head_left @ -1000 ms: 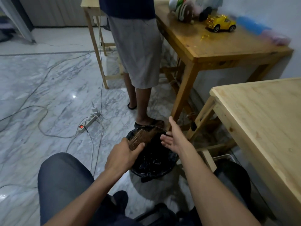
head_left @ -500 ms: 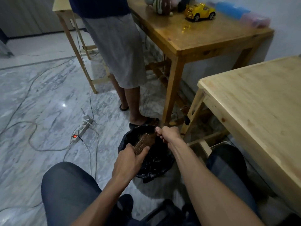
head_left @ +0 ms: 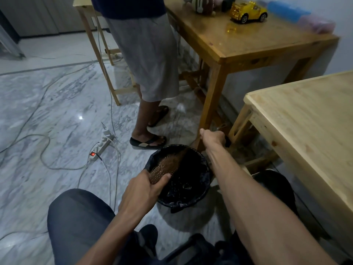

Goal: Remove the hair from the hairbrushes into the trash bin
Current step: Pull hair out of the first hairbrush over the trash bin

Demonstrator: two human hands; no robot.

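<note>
Brown hair [head_left: 184,152] runs in a taut strand from the brush [head_left: 165,167] up toward our right hand [head_left: 212,139], which is curled closed; we judge it pinches the strand's far end, though the fingertips are hidden. Our left hand [head_left: 145,190] grips the brush near its base, bristles up, over the bin [head_left: 205,180] just beyond that hand, so pulled hair should drop inside. The bin sits on the floor [head_left: 57,111], beside the worktop [head_left: 305,115].

— Moved since a moment ago?
— Right hand [head_left: 212,138], yes: off the hairbrush [head_left: 167,166], pulled back past the far rim of the trash bin [head_left: 207,169], fingers curled tight.
— And between them?
— Stretched a strand of hair [head_left: 186,150] from the bristles.
</note>
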